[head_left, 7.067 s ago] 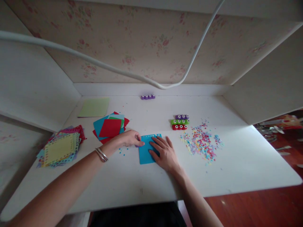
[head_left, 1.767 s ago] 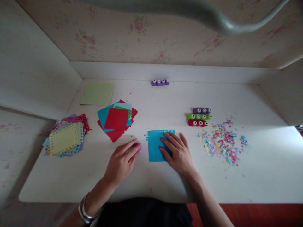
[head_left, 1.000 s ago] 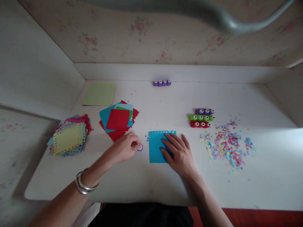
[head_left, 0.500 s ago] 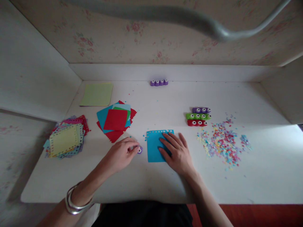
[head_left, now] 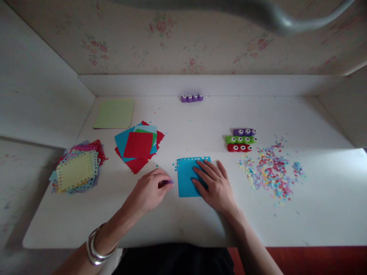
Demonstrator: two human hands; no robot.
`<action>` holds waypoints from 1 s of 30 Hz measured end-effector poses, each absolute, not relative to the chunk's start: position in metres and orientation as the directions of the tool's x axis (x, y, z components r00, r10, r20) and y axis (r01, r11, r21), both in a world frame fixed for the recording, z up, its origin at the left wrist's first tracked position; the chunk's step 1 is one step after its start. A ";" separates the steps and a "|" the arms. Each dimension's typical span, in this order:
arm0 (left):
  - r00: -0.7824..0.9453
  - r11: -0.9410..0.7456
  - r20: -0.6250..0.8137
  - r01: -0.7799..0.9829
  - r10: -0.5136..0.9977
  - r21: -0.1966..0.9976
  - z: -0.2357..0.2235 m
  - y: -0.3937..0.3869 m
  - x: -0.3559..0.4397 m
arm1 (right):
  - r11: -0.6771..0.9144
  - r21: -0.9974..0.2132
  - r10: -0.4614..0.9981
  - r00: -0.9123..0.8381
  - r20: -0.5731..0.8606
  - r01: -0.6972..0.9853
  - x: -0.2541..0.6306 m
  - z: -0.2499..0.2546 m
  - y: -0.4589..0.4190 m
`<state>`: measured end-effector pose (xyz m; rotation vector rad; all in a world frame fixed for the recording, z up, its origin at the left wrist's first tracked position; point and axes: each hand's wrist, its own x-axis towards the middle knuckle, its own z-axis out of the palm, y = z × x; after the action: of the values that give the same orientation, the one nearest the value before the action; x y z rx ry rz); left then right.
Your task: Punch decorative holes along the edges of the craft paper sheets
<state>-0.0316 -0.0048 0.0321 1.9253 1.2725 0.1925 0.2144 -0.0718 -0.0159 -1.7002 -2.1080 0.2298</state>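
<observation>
My left hand [head_left: 150, 191] is closed round a small purple craft punch [head_left: 165, 182], mostly hidden by the fingers, just left of a square blue paper sheet [head_left: 185, 183]. A row of punched holes runs along the sheet's far edge. Flat on the sheet's right half lies my right hand [head_left: 216, 187], fingers spread, holding nothing. A few blue paper bits lie by the sheet's upper left corner.
Left are punched sheets [head_left: 75, 172], coloured squares [head_left: 138, 145] and pale green paper [head_left: 114, 114]. Purple punches [head_left: 192, 98] stand at the back; purple, green [head_left: 241, 139] and red ones stand right, near scattered confetti [head_left: 275, 172]. A grey bar [head_left: 286, 23] crosses overhead.
My left hand has closed round the purple punch, which was standing on the table at its fingertips. My right hand stays on the blue sheet. The view has shifted slightly.
</observation>
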 end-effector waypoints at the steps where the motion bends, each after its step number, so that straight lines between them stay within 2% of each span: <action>1: 0.479 -0.171 -0.292 0.710 0.828 0.683 0.033 -0.005 -0.031 | 0.238 -0.383 0.963 -0.165 0.216 0.893 0.215 -0.016 -0.072; 13: 0.509 -0.296 -0.193 0.724 0.839 0.623 0.033 -0.016 -0.030 | 0.220 -0.411 0.969 -0.148 0.200 0.885 0.213 -0.012 -0.070; 20: 0.478 -0.344 -0.190 0.807 0.857 0.480 0.030 -0.028 -0.025 | 0.229 -0.402 0.965 -0.152 0.214 0.887 0.212 -0.014 -0.071; 24: 0.500 -0.378 -0.129 0.778 0.857 0.502 0.025 -0.032 -0.033 | 0.242 -0.393 0.957 -0.152 0.245 0.887 0.212 -0.012 -0.072; 27: 0.533 -0.403 -0.100 0.738 0.840 0.542 0.021 -0.035 -0.038 | 0.250 -0.376 0.939 -0.128 0.320 0.892 0.208 -0.005 -0.075; 30: 0.524 -0.373 -0.100 0.716 0.846 0.590 0.015 -0.038 -0.039 | 0.331 -0.377 0.902 -0.173 0.395 0.865 0.194 0.006 -0.080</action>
<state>-0.0392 -0.0378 0.0151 2.1853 1.2649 0.2923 0.1940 -0.0804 0.0062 -1.5457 -2.0486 0.0887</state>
